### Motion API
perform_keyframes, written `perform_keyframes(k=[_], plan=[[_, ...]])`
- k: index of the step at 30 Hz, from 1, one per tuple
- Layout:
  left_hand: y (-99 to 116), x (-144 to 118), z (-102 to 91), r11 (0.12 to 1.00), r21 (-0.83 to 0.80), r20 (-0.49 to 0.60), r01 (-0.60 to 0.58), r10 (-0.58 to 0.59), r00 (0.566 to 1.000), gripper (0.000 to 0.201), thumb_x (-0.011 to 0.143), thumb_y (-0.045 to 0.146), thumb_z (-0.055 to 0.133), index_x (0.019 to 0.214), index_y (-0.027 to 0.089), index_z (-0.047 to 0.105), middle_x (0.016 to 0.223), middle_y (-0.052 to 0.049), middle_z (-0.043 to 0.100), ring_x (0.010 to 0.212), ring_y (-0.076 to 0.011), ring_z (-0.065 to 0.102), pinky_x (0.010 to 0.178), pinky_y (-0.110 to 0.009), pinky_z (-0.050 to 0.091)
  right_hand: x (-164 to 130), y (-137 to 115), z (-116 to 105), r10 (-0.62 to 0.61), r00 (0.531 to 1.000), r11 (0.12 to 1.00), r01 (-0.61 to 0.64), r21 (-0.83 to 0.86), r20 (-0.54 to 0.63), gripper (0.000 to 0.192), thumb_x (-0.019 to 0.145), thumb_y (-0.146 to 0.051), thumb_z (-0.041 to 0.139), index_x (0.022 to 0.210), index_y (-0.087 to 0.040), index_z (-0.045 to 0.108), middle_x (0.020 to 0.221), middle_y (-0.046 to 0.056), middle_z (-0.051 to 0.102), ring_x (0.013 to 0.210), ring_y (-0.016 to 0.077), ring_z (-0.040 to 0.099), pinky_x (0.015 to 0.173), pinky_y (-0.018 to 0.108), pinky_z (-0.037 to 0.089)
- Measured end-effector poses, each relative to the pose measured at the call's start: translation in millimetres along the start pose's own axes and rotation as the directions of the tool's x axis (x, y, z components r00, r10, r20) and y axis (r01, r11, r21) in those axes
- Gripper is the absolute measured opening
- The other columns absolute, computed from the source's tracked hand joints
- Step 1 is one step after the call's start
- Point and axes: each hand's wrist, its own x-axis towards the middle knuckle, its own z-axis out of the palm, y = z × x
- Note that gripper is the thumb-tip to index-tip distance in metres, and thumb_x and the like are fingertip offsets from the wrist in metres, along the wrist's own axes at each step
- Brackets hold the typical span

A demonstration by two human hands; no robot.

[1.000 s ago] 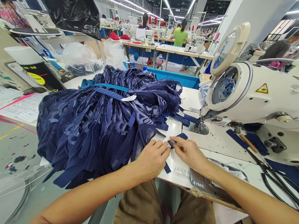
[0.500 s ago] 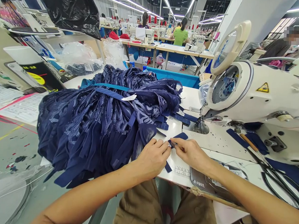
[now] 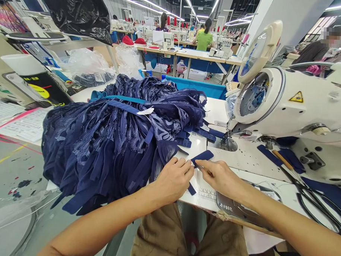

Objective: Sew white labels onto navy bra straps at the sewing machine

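Grip: left hand and right hand pinch navy strap, tabletop's near edge.
Writing: none legible.

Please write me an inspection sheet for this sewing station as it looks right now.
Surface: white table, ruler printed at the front edge.
Job's things: navy strip pinched between both hands; navy lace pile on the left.
Clutter: scissors and loose navy pieces at right.
Hands: left hand and right hand meet on the strip; the right also holds a thin metal tool.
Cables: nothing seen.
Surroundings: sewing machine at right; other people at benches behind; scraps on the floor.
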Motion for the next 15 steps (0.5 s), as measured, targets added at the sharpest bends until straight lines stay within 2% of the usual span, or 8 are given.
perform_keyframes(k=[4,8,10,12,15], plan=[[-1.4,1.9,-6.1,1.0,-0.007,0.078,0.002,-0.001,0.997,0.031,0.083,0.014,0.035,0.109,0.007,0.051,0.106,-0.012,0.056,0.086,-0.0219,0.048,0.072,-0.035,0.039,-0.6,3.0,-5.7,0.012,1.0,0.996,-0.013,0.085,0.023,0.036,0.075,-0.011,0.038,0.102,-0.013,0.062,0.064,0.004,0.065,0.051,0.0125,0.055,0.052,0.023,0.039],[-5.1,12.2,-17.9,0.999,-0.013,0.23,-0.051,0.053,0.972,0.031,0.08,0.008,0.038,0.107,0.005,0.053,0.108,-0.014,0.056,0.089,-0.0239,0.051,0.075,-0.036,0.041,-10.2,22.9,-15.8,0.132,0.991,0.973,-0.127,0.192,-0.016,0.036,0.081,-0.016,0.037,0.111,-0.014,0.057,0.048,-0.004,0.052,0.044,0.0092,0.045,0.049,0.02,0.035],[-6.6,21.0,-25.9,0.998,-0.012,0.315,-0.069,0.069,0.947,0.03,0.078,0.004,0.039,0.102,0.006,0.056,0.106,-0.014,0.058,0.089,-0.0244,0.052,0.077,-0.036,0.041,-20.3,38.7,-24.2,0.209,0.974,0.974,-0.198,0.114,-0.091,0.037,0.083,-0.02,0.038,0.116,-0.015,0.053,0.05,-0.005,0.052,0.047,0.0101,0.047,0.052,0.021,0.036],[-8.1,30.4,-33.1,0.998,-0.002,0.363,-0.066,0.063,0.93,0.03,0.076,0.0,0.038,0.095,0.008,0.059,0.1,-0.013,0.06,0.089,-0.0244,0.054,0.078,-0.036,0.041,-33.7,56.2,-36.2,0.305,0.941,0.945,-0.318,-0.077,-0.146,0.039,0.083,-0.026,0.043,0.121,-0.016,0.048,0.056,-0.003,0.058,0.055,0.0122,0.053,0.057,0.022,0.037],[-9.9,40.9,-38.3,0.998,0.032,0.35,-0.061,0.046,0.936,0.031,0.074,-0.004,0.037,0.083,0.011,0.062,0.088,-0.011,0.063,0.082,-0.0241,0.057,0.074,-0.035,0.042,-59.1,81.4,-59.3,0.461,0.862,0.805,-0.506,-0.308,-0.21,0.036,0.083,-0.032,0.046,0.116,-0.019,0.052,0.072,0.001,0.065,0.07,0.0152,0.059,0.064,0.023,0.039]])
